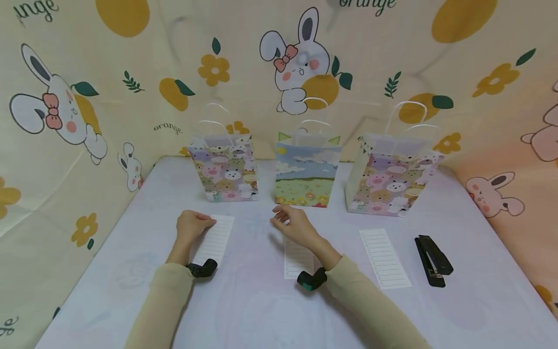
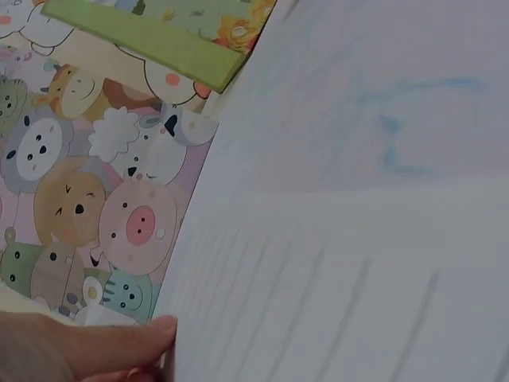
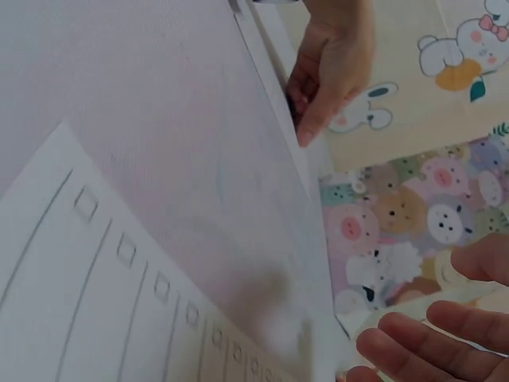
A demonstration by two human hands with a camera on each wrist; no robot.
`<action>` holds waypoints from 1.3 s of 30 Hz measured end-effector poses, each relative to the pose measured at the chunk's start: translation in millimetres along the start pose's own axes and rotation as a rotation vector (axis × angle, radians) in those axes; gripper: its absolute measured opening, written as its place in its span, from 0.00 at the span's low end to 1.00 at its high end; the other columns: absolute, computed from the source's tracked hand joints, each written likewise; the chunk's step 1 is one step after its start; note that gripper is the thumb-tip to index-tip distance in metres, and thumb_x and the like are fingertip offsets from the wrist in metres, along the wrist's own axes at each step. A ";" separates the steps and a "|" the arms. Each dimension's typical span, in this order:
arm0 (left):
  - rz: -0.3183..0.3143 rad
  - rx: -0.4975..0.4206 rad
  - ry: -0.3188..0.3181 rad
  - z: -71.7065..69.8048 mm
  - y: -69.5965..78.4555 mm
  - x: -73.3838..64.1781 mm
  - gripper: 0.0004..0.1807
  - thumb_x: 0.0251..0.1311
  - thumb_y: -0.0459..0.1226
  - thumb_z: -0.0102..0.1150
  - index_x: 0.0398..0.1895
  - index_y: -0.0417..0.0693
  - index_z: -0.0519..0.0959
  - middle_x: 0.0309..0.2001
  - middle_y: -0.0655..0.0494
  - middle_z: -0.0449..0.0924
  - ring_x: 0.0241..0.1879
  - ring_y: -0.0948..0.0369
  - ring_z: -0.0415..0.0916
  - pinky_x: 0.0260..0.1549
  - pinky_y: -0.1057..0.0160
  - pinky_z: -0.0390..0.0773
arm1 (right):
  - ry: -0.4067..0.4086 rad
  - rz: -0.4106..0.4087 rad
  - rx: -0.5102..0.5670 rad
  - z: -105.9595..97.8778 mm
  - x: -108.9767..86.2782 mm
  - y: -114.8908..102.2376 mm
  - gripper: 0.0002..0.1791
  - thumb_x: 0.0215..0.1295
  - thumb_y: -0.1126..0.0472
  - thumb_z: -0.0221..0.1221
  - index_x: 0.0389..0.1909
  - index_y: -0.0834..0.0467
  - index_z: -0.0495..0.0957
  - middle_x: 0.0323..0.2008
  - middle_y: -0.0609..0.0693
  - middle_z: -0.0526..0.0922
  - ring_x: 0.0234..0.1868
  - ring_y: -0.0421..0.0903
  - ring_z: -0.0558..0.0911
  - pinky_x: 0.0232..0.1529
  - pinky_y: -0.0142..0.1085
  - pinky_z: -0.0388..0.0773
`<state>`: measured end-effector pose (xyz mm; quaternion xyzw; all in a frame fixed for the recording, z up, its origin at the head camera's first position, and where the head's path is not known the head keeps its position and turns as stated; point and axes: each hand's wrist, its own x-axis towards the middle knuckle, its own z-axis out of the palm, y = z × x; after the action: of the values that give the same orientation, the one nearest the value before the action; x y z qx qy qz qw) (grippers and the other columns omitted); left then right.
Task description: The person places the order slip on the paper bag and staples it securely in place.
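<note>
My left hand [image 1: 191,227] pinches the top edge of a white lined paper slip [image 1: 221,232] on the left of the table. In the left wrist view its thumb [image 2: 119,344] lies at the slip's edge. My right hand [image 1: 298,227] hovers over a second lined slip [image 1: 297,261], fingers loosely bent with nothing in them. That slip is partly hidden by the hand and wrist; the right wrist view shows small checkboxes on a lined slip [image 3: 103,286]. Just behind the right hand stands a paper gift bag [image 1: 305,169] with a sky-and-meadow print.
An animal-print gift bag [image 1: 228,174] stands at back left, another [image 1: 388,184] at back right. A third lined slip [image 1: 384,259] lies right of the middle one, beside a black stapler [image 1: 433,261]. A rabbit-and-orange patterned cloth [image 1: 244,29] hangs behind the table.
</note>
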<state>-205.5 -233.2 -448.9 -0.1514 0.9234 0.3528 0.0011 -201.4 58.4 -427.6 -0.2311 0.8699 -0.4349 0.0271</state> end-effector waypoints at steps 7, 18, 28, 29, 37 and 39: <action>-0.017 -0.037 0.008 3.1 1.5 0.6 0.22 0.55 0.37 0.65 0.53 0.39 0.80 0.36 0.39 0.85 0.38 0.51 0.77 0.38 0.61 0.72 | -0.021 0.003 0.011 11.3 4.7 -1.1 0.17 0.66 0.61 0.58 0.51 0.68 0.76 0.39 0.61 0.86 0.40 0.54 0.85 0.41 0.39 0.81; -0.023 -0.103 -0.009 5.1 -2.7 4.4 0.15 0.57 0.36 0.64 0.45 0.37 0.84 0.46 0.38 0.84 0.44 0.49 0.78 0.43 0.58 0.73 | -0.057 0.054 0.038 16.5 6.0 -3.8 0.18 0.66 0.60 0.57 0.52 0.67 0.76 0.41 0.61 0.85 0.41 0.54 0.84 0.41 0.37 0.81; 0.045 -0.121 0.042 6.1 -6.6 3.4 0.13 0.59 0.37 0.62 0.43 0.37 0.84 0.45 0.39 0.85 0.48 0.45 0.80 0.50 0.50 0.73 | -0.063 0.028 0.047 17.2 9.4 -11.1 0.18 0.67 0.60 0.57 0.52 0.67 0.76 0.40 0.61 0.86 0.41 0.54 0.84 0.42 0.38 0.81; 0.045 -0.121 0.045 5.6 -6.7 3.1 0.13 0.59 0.38 0.62 0.43 0.38 0.84 0.45 0.39 0.85 0.48 0.45 0.81 0.50 0.50 0.73 | -0.060 0.022 0.043 17.4 10.6 -11.9 0.18 0.67 0.60 0.56 0.52 0.67 0.76 0.40 0.61 0.86 0.41 0.54 0.84 0.42 0.38 0.81; 0.120 -0.172 0.117 1.6 -6.6 3.5 0.11 0.60 0.36 0.62 0.41 0.38 0.84 0.41 0.38 0.86 0.39 0.52 0.84 0.41 0.63 0.77 | 0.064 0.009 0.050 15.2 31.5 -23.2 0.14 0.66 0.61 0.58 0.47 0.66 0.78 0.40 0.60 0.85 0.41 0.54 0.84 0.45 0.43 0.82; 0.144 -0.209 0.135 1.3 -6.6 5.5 0.11 0.59 0.34 0.62 0.41 0.36 0.84 0.39 0.37 0.86 0.31 0.62 0.83 0.35 0.72 0.76 | 0.111 0.017 0.063 11.9 38.6 -28.2 0.13 0.67 0.60 0.58 0.46 0.65 0.78 0.40 0.60 0.85 0.42 0.54 0.84 0.44 0.42 0.82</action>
<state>-209.1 -238.6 -454.8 -0.1076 0.8881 0.4351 -0.1022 -222.2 18.6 -407.4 -0.1985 0.8578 -0.4739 -0.0103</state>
